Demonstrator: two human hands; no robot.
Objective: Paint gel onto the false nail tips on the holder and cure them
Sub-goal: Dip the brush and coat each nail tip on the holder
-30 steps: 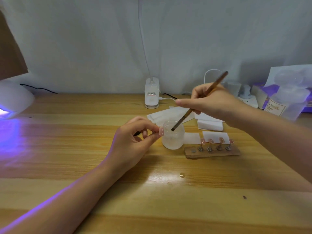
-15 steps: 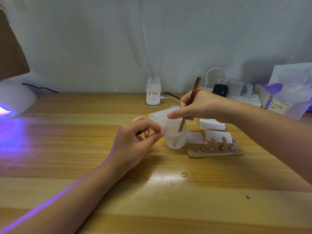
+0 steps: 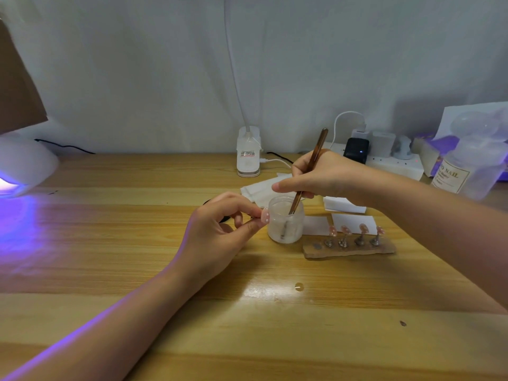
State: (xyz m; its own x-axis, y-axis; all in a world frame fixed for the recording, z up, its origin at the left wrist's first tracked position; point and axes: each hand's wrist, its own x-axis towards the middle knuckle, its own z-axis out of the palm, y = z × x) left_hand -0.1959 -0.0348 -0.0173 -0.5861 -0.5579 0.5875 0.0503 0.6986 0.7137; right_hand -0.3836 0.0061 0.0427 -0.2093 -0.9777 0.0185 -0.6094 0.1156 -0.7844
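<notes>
The right hand [image 3: 327,178] pinches a brush [image 3: 308,174], its tip down inside the frosted jar [image 3: 286,220] near the middle of the table [image 3: 137,270]. The left hand [image 3: 220,237] pinches one nail tip [image 3: 265,215] beside the jar. The holder [image 3: 349,247] with four tips stands right of the jar, toward the table's right edge.

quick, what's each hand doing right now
Left hand: pinching a false nail tip on its stand.
Right hand: gripping the brush, its tip dipped in the frosted jar.
</notes>
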